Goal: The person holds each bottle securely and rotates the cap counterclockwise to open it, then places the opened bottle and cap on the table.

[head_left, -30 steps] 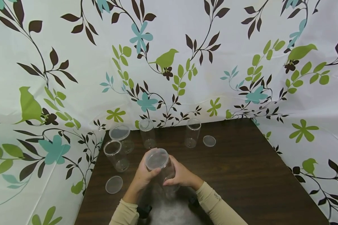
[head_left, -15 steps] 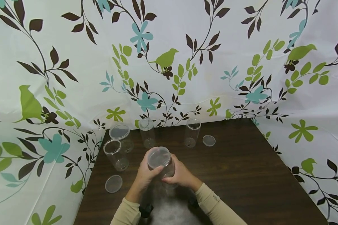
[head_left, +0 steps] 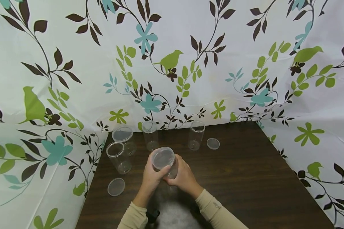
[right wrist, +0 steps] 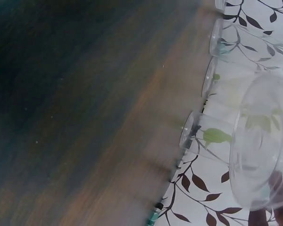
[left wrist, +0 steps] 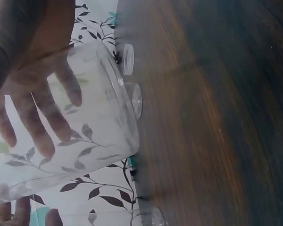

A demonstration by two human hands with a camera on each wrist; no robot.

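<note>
Both hands grip one clear plastic jar (head_left: pixel 172 171) above the near part of the table, with a frosted lid (head_left: pixel 163 158) on its top. My left hand (head_left: pixel 152 176) wraps its left side, the thumb up against the lid's near edge. Around the lower right side curls my right hand (head_left: pixel 186 178), hiding much of the jar's bottom. In the left wrist view the jar (left wrist: pixel 108 136) lies across the picture with fingers seen through its wall. The right wrist view shows the jar's round base (right wrist: pixel 257 146) and fingertips at its lower edge.
Clear jars stand at the back left: a wide lidded one (head_left: pixel 122 134), a tall one (head_left: pixel 122 165) before it and another (head_left: pixel 151 140) beside. One more jar (head_left: pixel 195 140) stands right, near a loose lid (head_left: pixel 213 143). Another lid (head_left: pixel 116 187) lies left on the dark table (head_left: pixel 246 178).
The held jar has moved slightly up and right in the head view, with both hands still on it. Its base is now more hidden behind the right hand. The other jars and lids stay put.
</note>
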